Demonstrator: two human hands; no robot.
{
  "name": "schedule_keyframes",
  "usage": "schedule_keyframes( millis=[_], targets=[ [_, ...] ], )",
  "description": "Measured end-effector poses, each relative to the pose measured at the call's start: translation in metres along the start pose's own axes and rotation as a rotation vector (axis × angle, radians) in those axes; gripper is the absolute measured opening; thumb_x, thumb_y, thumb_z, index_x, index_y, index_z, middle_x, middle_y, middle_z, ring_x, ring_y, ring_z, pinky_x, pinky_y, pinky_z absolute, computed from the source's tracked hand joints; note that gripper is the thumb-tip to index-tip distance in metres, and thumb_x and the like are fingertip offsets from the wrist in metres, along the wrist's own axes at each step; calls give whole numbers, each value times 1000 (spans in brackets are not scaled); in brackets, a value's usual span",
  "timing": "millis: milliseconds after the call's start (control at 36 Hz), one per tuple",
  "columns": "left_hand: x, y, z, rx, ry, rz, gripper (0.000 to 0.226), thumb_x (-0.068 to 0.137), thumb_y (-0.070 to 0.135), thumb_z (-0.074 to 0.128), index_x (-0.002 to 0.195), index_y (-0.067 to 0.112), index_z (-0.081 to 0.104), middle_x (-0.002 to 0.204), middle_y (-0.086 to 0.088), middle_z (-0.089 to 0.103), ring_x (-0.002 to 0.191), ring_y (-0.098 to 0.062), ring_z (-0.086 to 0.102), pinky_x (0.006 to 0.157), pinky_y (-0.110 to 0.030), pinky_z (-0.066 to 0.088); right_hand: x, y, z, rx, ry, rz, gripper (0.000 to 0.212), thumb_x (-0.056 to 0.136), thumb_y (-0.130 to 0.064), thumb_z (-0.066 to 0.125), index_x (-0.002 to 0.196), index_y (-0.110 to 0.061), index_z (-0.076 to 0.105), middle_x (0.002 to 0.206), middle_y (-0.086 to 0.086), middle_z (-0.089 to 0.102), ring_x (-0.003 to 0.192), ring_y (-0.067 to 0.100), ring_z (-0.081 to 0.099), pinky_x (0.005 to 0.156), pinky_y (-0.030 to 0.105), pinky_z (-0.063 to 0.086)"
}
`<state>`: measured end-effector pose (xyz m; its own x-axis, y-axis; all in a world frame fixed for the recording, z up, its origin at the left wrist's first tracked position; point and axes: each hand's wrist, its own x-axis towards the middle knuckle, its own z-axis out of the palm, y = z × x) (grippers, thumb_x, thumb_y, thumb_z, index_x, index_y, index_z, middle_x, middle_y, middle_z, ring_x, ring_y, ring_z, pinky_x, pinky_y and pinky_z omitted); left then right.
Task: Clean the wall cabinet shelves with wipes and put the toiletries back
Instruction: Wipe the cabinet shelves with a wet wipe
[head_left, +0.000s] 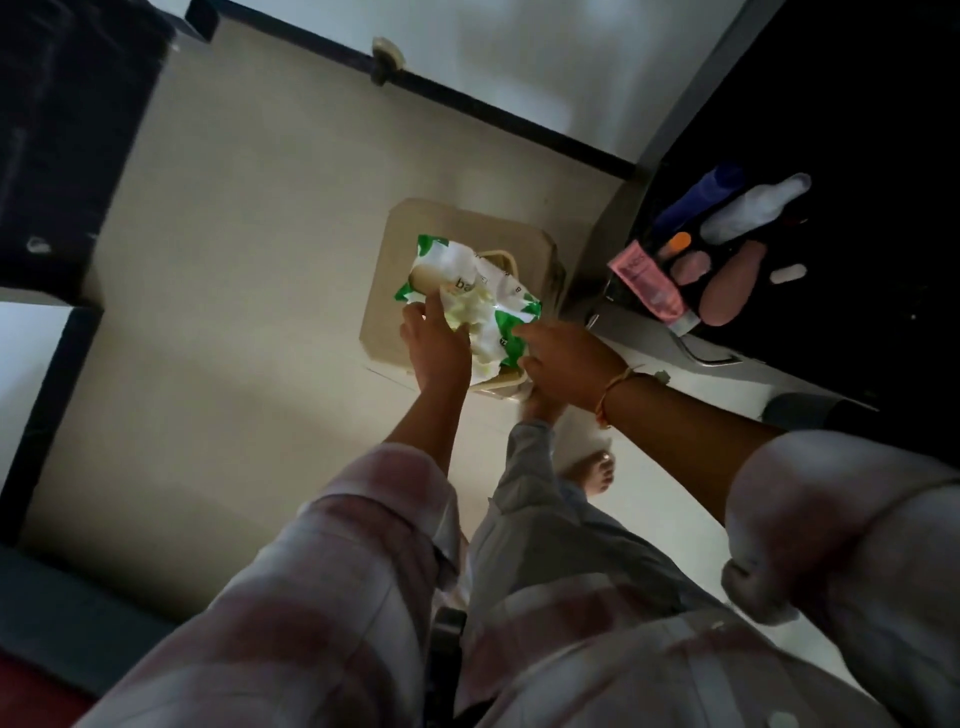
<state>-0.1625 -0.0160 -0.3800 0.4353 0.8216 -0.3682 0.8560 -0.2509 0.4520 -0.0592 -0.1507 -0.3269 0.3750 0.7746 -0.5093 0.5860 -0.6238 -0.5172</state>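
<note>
Head view — left grip (435, 340) and right grip (569, 364) both clutch one wipes pack (475, 280).

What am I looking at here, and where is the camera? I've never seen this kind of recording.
There is no machine: a person works with bare hands. The single picture comes from a wide-angle camera worn on their head, looking down along their sleeves. The left hand and the right hand both hold a green and white wipes pack above a beige square container. To the right, toiletries lie on a dark surface, among them a pink tube, a blue bottle and a white bottle.
</note>
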Motion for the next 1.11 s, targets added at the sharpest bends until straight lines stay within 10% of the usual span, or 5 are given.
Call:
schedule_keyframes(
  millis=[222,667,806,1111],
  targets=[
    [15,-4,0,0,-3,55,29,88,20,66,116,14,66,118,-13,49,110,-30,47,94,-29,36,-1,4,-7,27,-20,20,35,92,-21,53,127,-16,54,125,12,59,112,31,57,93,42,49],
    [-15,35,-50,-313,65,66,5,94,20,56,94,16,54,90,0,62,83,-20,59,75,-32,48,-14,4,-41,282,-10,178,41,90,-40,44,120,-18,59,112,13,66,103,31,63,87,42,52],
    [-33,60,-58,-555,-167,14,23,83,19,71,102,20,60,94,1,67,87,-19,66,78,-33,57,-25,-6,-55,719,57,313,42,95,-40,50,133,-22,50,125,2,61,113,20,57,100,39,46],
    [-100,134,-14,-524,-761,135,21,85,4,70,104,9,69,87,-2,72,75,-6,67,65,-18,52,-108,47,-51,1519,423,566,13,89,-2,64,98,-10,61,95,9,67,85,18,66,78,35,56]
  ],
)
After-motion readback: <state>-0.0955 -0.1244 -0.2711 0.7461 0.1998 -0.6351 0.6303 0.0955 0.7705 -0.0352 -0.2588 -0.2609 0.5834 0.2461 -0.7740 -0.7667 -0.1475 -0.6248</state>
